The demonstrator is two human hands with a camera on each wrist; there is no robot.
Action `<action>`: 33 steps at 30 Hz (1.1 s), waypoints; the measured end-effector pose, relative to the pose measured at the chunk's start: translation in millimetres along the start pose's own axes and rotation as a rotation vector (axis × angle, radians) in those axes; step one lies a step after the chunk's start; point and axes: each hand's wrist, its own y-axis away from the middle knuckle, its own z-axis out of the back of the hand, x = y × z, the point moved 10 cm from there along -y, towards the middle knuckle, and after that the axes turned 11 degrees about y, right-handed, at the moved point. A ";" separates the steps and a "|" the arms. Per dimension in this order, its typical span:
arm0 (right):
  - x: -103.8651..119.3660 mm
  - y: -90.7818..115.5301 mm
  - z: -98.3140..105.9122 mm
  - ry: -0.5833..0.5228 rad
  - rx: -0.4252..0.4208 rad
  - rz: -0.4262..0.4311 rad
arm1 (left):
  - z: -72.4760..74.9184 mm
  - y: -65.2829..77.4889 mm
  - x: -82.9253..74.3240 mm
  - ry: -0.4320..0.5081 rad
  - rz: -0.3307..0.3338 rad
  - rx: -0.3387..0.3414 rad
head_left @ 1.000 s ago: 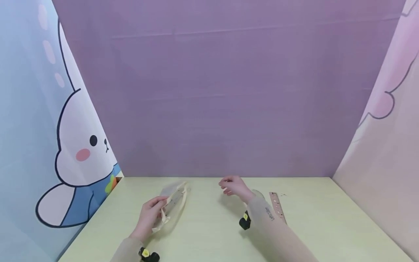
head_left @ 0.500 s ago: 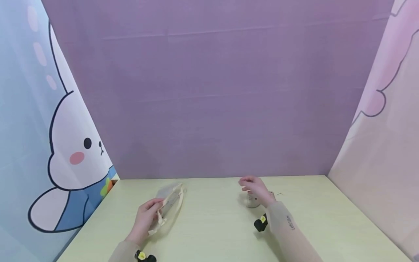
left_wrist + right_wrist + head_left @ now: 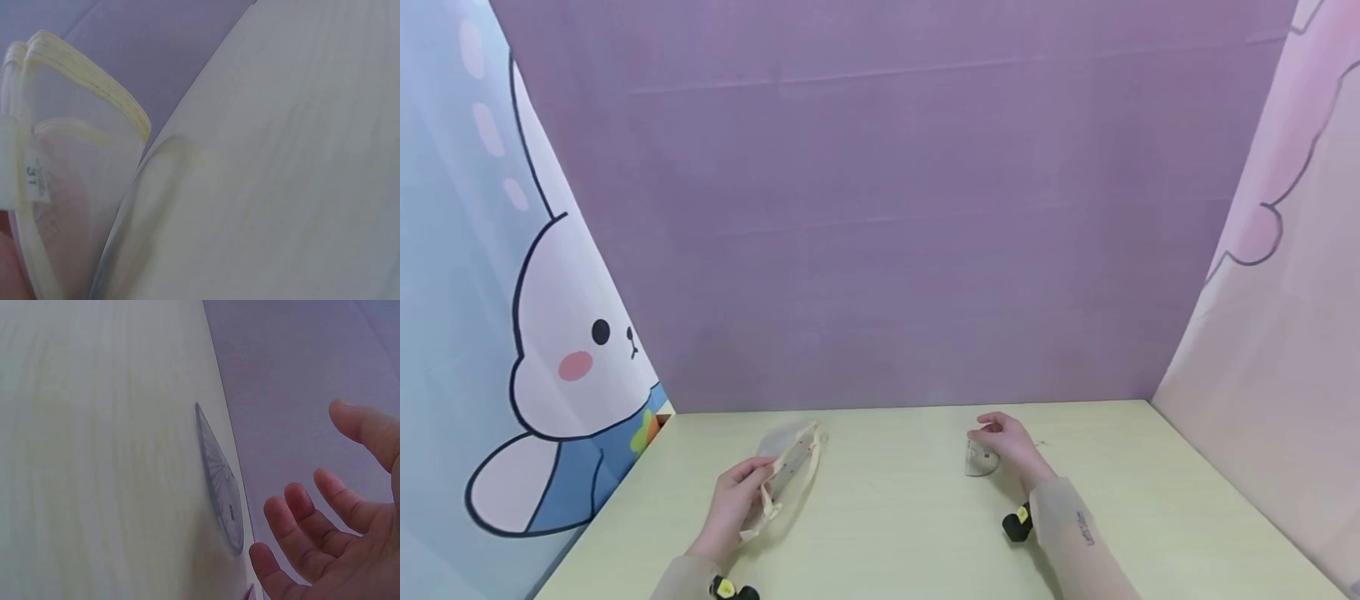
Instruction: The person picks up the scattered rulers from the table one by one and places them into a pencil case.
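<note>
My left hand (image 3: 733,504) holds a see-through pouch (image 3: 780,437) with cream trim by its edge, above the left part of the table. In the left wrist view the pouch (image 3: 81,156) shows thin sheer walls and a small white tag (image 3: 37,178); only a bit of the hand appears there. On the right, a clear half-round protractor (image 3: 979,460) lies flat on the table. My right hand (image 3: 1011,446) is just over it. From the right wrist, its fingers are spread and loosely bent, apart from the protractor (image 3: 224,490), with nothing between them.
The pale table (image 3: 880,533) ends at a purple backdrop (image 3: 880,250). Printed cloths hang at both sides. A small thin scrap (image 3: 1042,443) lies past my right hand. A pink tip (image 3: 250,592) shows at the right wrist view's bottom edge.
My right hand has moved right, from the middle of the table to the protractor. The pink ruler seen earlier is now hidden behind that hand. The left hand keeps its hold on the pouch.
</note>
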 end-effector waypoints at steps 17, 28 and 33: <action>-15.9 2.9 5.5 0.067 0.022 0.076 | -3.3 -1.2 0.3 0.019 -0.017 0.010; -13.3 3.7 4.9 0.263 0.030 0.117 | -1.7 2.6 0.7 0.050 -0.011 0.003; -13.8 3.0 4.3 0.338 0.044 0.098 | -2.6 1.4 3.0 0.050 -0.003 0.002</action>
